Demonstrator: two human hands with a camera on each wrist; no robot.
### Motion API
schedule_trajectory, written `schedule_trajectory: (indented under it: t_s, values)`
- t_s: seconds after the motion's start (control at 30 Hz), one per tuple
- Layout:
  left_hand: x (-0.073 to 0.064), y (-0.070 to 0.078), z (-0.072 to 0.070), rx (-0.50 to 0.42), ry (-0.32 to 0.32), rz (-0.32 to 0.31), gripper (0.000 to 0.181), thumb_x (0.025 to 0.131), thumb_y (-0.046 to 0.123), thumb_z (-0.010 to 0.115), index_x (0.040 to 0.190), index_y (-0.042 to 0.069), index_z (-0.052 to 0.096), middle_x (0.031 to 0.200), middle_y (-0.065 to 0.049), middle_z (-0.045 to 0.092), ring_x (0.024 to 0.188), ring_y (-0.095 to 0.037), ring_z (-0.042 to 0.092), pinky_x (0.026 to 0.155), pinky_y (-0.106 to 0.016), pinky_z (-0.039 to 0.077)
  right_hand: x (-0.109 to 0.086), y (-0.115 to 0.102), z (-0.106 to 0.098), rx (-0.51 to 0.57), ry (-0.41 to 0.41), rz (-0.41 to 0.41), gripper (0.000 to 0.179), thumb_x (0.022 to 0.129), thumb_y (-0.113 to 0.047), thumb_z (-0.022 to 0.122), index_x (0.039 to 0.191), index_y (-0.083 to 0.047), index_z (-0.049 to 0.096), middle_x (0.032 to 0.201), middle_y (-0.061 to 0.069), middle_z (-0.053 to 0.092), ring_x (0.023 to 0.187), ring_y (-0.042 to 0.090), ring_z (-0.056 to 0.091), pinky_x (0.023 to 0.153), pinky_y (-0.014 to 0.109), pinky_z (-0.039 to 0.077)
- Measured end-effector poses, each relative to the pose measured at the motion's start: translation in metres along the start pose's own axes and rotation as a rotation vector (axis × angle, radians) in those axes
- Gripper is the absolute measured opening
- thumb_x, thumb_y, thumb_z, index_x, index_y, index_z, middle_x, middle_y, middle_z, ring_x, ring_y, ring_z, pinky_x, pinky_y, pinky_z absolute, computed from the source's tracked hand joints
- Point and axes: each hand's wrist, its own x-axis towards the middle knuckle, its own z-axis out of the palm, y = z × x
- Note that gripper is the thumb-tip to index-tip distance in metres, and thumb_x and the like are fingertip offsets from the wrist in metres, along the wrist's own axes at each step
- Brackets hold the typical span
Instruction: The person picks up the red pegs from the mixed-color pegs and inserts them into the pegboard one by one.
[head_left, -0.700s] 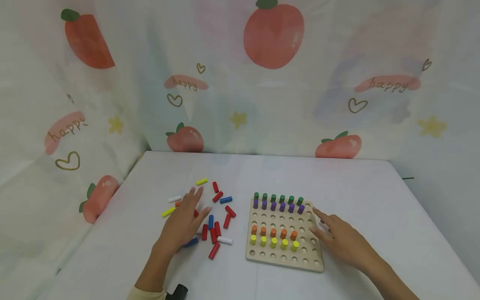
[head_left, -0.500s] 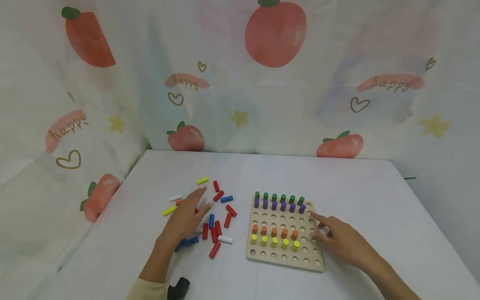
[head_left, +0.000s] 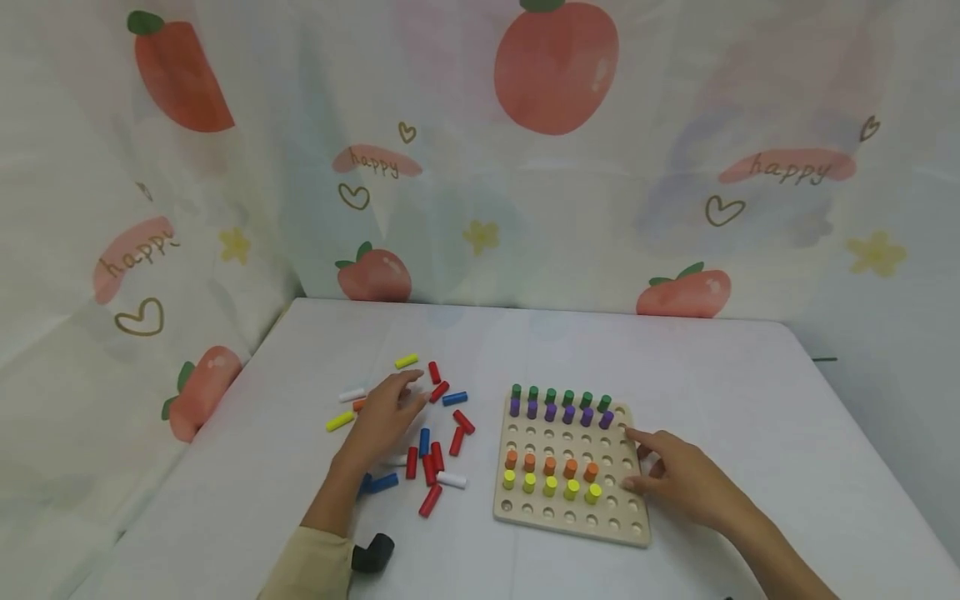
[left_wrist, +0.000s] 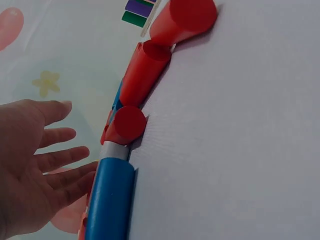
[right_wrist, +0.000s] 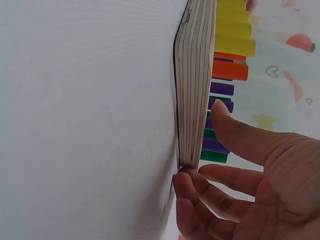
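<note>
My left hand hovers over loose wooden pegs at the left of the table. In the left wrist view its fingers are spread and nothing lies between them. A red peg lies right beside its fingertips, and a blue peg lies close to the wrist camera. My right hand rests at the right edge of the wooden pegboard. Its thumb lies over the top and the other fingers touch the side. On the board stand rows of green pegs, purple pegs, orange pegs and yellow pegs.
More loose pegs lie scattered on the white table: a white peg, a yellow peg, a blue peg and several red ones. A patterned curtain hangs behind and to the sides. The board has several bare holes.
My left hand has moved slightly right and its fingertips have bent down toward the red pegs. My right hand stays at the board's edge, its thumb a little lower.
</note>
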Motion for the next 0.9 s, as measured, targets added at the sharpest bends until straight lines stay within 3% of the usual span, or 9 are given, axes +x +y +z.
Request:
schedule_trajectory:
  t_s: [0.23, 0.37, 0.53, 0.73, 0.9]
  values:
    - [0.019, 0.004, 0.008, -0.048, 0.040, -0.090, 0.045, 0.102, 0.027, 0.068, 0.146, 0.020, 0.058, 0.130, -0.008, 0.061, 0.115, -0.025, 0.058, 0.099, -0.046, 0.053, 0.001, 0.011, -0.001, 0.043, -0.005, -0.023, 0.084, 0.081, -0.034, 0.089, 0.147, 0.002, 0.053, 0.107, 0.002, 0.062, 0.084, 0.016, 0.055, 0.066, 0.028, 0.047]
    - [0.027, 0.005, 0.011, -0.051, 0.061, -0.086, 0.045, 0.102, 0.024, 0.069, 0.145, 0.016, 0.059, 0.126, -0.009, 0.063, 0.108, -0.025, 0.058, 0.096, -0.043, 0.054, 0.002, 0.015, -0.001, 0.081, -0.020, -0.035, 0.084, 0.080, -0.034, 0.090, 0.147, 0.001, 0.053, 0.108, 0.002, 0.062, 0.084, 0.016, 0.056, 0.066, 0.027, 0.049]
    - [0.038, 0.012, 0.016, -0.079, 0.046, -0.044, 0.047, 0.102, 0.021, 0.068, 0.147, 0.013, 0.056, 0.132, -0.011, 0.062, 0.109, -0.027, 0.060, 0.091, -0.042, 0.057, 0.001, 0.019, -0.006, 0.089, -0.028, -0.068, 0.082, 0.079, -0.031, 0.090, 0.145, 0.002, 0.056, 0.106, 0.001, 0.061, 0.083, 0.017, 0.055, 0.065, 0.026, 0.048]
    - [0.048, 0.019, 0.015, -0.093, 0.051, -0.074, 0.047, 0.102, 0.020, 0.067, 0.147, 0.012, 0.055, 0.136, -0.015, 0.058, 0.118, -0.031, 0.059, 0.097, -0.048, 0.054, 0.002, 0.021, -0.007, 0.120, -0.028, -0.115, 0.081, 0.078, -0.028, 0.091, 0.143, 0.003, 0.057, 0.108, 0.000, 0.062, 0.083, 0.017, 0.056, 0.065, 0.026, 0.048]
    - [0.054, 0.021, 0.014, -0.072, 0.057, -0.106, 0.046, 0.100, 0.017, 0.069, 0.144, 0.007, 0.058, 0.135, -0.018, 0.059, 0.126, -0.035, 0.054, 0.103, -0.052, 0.049, 0.002, 0.020, -0.007, 0.116, -0.036, -0.108, 0.081, 0.078, -0.029, 0.091, 0.144, 0.002, 0.057, 0.108, -0.001, 0.061, 0.083, 0.018, 0.055, 0.065, 0.026, 0.047]
